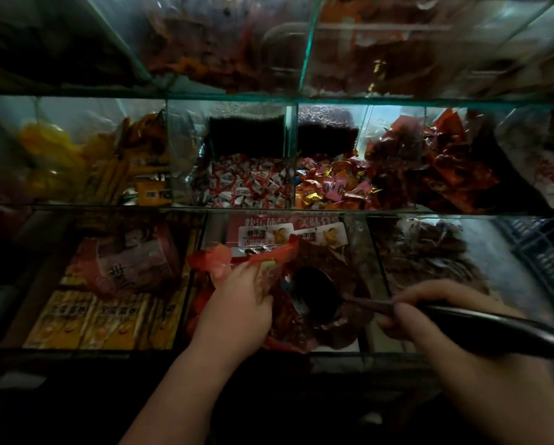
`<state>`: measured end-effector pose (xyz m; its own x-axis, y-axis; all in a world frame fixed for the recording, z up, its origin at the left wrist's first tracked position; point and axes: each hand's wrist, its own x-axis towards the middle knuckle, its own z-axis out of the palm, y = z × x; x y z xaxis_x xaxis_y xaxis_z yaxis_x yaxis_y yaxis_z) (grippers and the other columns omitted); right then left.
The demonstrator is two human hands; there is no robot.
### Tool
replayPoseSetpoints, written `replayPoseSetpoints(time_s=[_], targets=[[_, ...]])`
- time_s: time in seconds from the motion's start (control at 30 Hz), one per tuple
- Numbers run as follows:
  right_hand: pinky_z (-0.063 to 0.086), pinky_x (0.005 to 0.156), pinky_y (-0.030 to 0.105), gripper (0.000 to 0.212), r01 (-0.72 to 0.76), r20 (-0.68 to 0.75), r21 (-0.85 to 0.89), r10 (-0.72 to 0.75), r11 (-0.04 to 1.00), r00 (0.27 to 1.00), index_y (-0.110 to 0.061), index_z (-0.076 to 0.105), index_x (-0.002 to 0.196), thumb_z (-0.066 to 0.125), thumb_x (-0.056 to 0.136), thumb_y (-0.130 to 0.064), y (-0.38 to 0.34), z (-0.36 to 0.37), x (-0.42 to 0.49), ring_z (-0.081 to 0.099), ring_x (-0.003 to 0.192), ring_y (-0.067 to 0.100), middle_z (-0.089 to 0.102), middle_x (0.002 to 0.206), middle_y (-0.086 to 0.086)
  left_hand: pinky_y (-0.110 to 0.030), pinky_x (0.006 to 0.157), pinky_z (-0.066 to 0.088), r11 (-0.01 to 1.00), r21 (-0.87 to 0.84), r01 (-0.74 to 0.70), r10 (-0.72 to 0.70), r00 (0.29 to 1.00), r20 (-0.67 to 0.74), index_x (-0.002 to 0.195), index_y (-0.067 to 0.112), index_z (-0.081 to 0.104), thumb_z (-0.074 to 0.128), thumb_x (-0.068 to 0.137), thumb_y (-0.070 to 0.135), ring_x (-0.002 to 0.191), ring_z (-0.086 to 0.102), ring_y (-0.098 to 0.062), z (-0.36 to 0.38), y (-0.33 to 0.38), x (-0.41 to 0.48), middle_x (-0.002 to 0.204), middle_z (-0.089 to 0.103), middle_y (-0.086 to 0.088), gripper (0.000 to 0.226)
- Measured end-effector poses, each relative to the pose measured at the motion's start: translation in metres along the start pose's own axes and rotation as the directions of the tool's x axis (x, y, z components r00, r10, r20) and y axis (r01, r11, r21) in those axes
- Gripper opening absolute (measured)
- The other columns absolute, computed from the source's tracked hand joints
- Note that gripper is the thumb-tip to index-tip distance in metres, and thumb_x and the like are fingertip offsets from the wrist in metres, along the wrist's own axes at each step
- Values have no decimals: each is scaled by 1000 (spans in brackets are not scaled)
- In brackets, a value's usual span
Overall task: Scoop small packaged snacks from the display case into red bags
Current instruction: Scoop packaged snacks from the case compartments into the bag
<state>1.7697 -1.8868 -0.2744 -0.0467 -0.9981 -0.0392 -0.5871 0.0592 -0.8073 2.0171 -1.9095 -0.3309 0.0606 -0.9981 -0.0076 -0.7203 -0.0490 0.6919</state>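
My left hand (237, 306) grips the rim of a thin red bag (219, 260) over the middle bottom compartment of the glass display case (301, 211). My right hand (429, 313) holds the dark handle of a long scoop (315, 293), whose black bowl lies among small dark red packaged snacks (330, 255) just right of the bag's mouth. The scoop's handle runs off toward the right edge. What sits inside the bowl is too dark to tell.
Yellow boxed snacks (86, 319) fill the compartment to the left, brown packets (429, 252) the one to the right. The shelf above holds white-red candies (247, 184), pink and gold candies (333, 187) and red packets (445, 165). A dark plastic crate (545, 252) stands at the far right.
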Motion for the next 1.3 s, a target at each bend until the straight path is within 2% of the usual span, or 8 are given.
replayPoseSetpoints(time_s=[0.1,0.23,0.37,0.67,0.83,0.97,1.17,1.3], targets=[[51,69,7,12,199,43,-97,-196,975,980,-38,71,89,67,80,-45,-13,20,10,68,76,-10,73,85,-25,-31,107,47,997,-73,-24,25,1000,17,136,47,50,69,90,29,125,51,2,5,9,-5,134,51,30,54],[55,89,31,23,355,252,-214,-300,910,920,-24,74,109,70,87,-22,-2,63,40,68,100,10,73,107,-8,-35,106,49,995,-95,-43,46,998,35,145,50,41,67,92,34,132,47,2,11,12,-7,144,43,31,61],[51,94,29,33,427,476,-357,-232,831,849,-31,67,120,63,87,-27,14,88,60,62,112,15,65,120,-8,-35,114,42,999,-54,6,-2,997,83,155,41,29,73,81,18,143,37,-3,15,6,-9,157,29,27,89],[54,90,24,17,331,535,-194,-183,923,824,-28,74,103,66,89,-21,20,50,48,65,98,-2,72,102,-14,-37,116,40,997,-78,15,-7,995,103,158,36,22,79,80,26,146,31,-4,17,2,-11,162,18,25,97],[54,86,29,17,346,369,-207,-254,915,894,-23,74,106,68,90,-25,19,48,45,65,95,8,71,101,-7,-39,115,41,994,-109,1,14,991,132,158,41,16,83,76,36,146,33,-5,17,1,-15,162,16,27,106],[57,80,33,25,103,212,-169,-66,980,975,-24,74,98,65,89,-45,21,68,44,68,89,8,73,92,-9,-40,117,38,997,-63,34,-21,980,197,156,47,-1,88,72,38,149,22,-5,22,-1,-20,158,-12,39,123],[58,71,41,22,216,401,-211,-117,953,908,-19,71,86,57,84,-36,27,73,38,67,75,9,71,81,-3,-28,116,32,994,-81,77,-59,977,204,153,52,-7,90,65,52,148,15,-1,23,-9,-17,151,-18,46,131],[58,67,40,32,78,331,-174,-16,982,943,-16,71,80,59,81,-46,28,79,41,67,68,8,72,75,-3,-21,108,30,992,-99,82,-60,975,212,148,54,-14,86,65,59,136,11,8,23,-10,-18,133,-32,58,130]])
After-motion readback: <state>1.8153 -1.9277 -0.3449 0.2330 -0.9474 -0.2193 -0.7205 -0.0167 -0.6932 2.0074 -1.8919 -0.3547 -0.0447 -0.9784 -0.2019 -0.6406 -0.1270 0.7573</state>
